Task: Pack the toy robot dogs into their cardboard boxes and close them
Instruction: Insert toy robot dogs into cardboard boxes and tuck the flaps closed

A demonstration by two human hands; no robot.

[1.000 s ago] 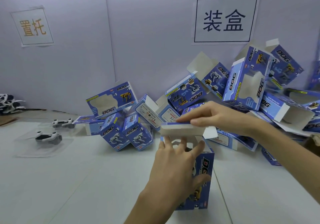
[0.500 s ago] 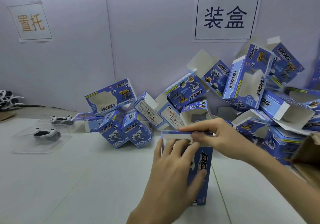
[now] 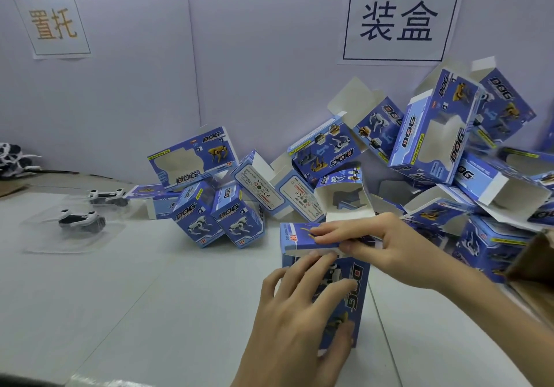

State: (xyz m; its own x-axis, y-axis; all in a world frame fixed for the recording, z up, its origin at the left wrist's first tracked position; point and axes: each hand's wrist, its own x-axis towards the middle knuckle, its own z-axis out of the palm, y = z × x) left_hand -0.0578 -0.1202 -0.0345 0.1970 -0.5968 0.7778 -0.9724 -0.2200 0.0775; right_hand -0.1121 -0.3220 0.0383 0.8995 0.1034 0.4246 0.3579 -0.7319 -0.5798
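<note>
A blue cardboard "DOG" box (image 3: 355, 290) stands upright on the white table in front of me. My left hand (image 3: 299, 311) wraps its front face, fingers spread, holding it steady. My right hand (image 3: 371, 242) lies across the box's top, fingers pressing the blue top flap (image 3: 296, 238) down flat. What is inside the box is hidden. Two white-and-black toy robot dogs (image 3: 81, 220) lie in clear plastic trays at the far left.
A heap of open blue boxes (image 3: 431, 147) leans on the back wall from the middle to the right. Two closed boxes (image 3: 218, 216) stand left of centre. A brown carton's corner (image 3: 530, 266) shows at the right edge. Two paper signs hang on the wall.
The top flap has come down from half-raised to flat on the box. My right hand dropped and slid over the lid; my left hand kept its hold on the front.
</note>
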